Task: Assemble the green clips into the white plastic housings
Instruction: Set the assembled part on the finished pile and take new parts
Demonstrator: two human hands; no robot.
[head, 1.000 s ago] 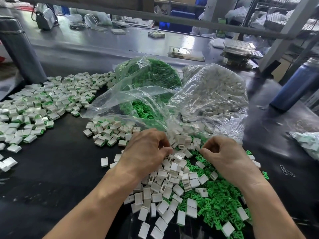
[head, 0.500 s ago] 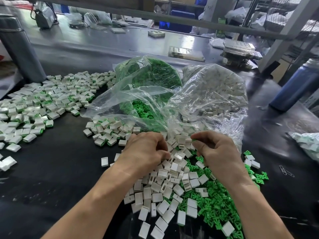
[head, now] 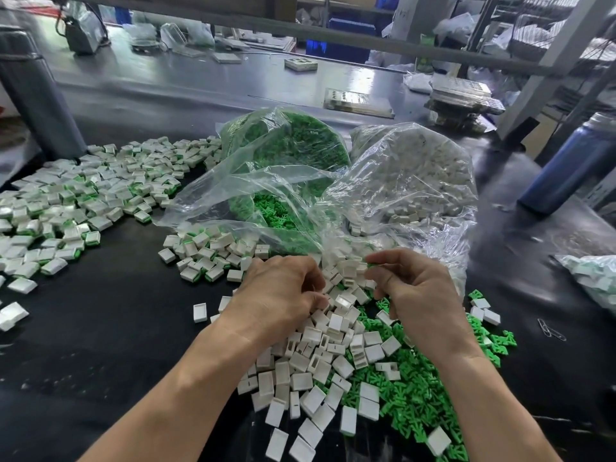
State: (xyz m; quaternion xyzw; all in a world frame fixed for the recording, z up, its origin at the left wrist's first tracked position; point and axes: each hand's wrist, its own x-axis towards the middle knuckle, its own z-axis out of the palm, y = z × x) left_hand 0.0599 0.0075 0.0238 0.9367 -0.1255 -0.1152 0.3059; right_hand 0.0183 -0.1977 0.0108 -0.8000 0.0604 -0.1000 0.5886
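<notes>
Loose white housings [head: 320,365] lie heaped in front of me, beside a spread of green clips [head: 416,395] on the right. My left hand [head: 280,295] is over the top of the white heap with its fingers curled down into it; what they hold is hidden. My right hand [head: 416,291] is raised just to the right and pinches a small green clip [head: 370,260] at its fingertips. A clear bag of green clips [head: 293,148] and a clear bag of white housings [head: 420,181] lie open behind the hands.
Assembled white-and-green pieces [head: 76,201] cover the black table on the left, with a smaller cluster [head: 206,255] near the bags. A grey post [head: 36,91] stands at the far left, a blue bottle [head: 573,168] at the right, paper clips [head: 551,330] nearby.
My right hand rose from the green clips and moved up and left toward the left hand, a green clip now at its fingertips. The left hand stayed on the white heap.
</notes>
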